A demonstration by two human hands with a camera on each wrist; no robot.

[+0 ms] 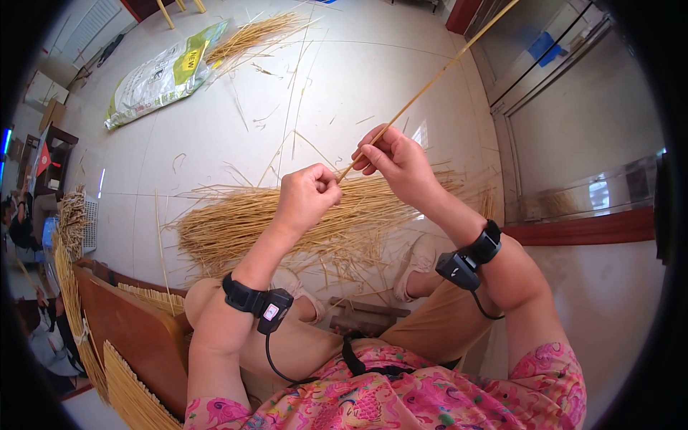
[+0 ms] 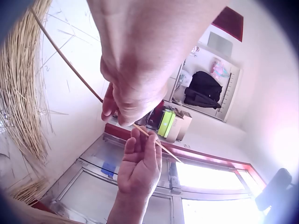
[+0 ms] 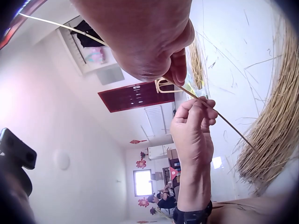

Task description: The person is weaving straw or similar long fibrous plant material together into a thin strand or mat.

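A long, thin straw stalk [image 1: 446, 69] slants up to the right across the head view, held in both hands. My left hand [image 1: 304, 197] pinches it near its lower part, thumb against curled fingers. Higher along the stalk, my right hand [image 1: 401, 166] holds it between thumb and fingers. The left wrist view shows the right palm [image 2: 136, 170] turned toward the camera, with the stalk crossing at the thumb. Below both hands, a large heap of straw stalks [image 1: 229, 226] lies on the floor, spread from left to right.
A printed sack [image 1: 154, 86] with more straw [image 1: 251, 36] at its mouth lies on the tiled floor [image 1: 236, 154]. Glass doors [image 1: 580, 115] stand at right. Left of the knees is a brown wooden board [image 1: 132, 315] beside straw bundles [image 1: 132, 383]. Loose stalks litter the floor.
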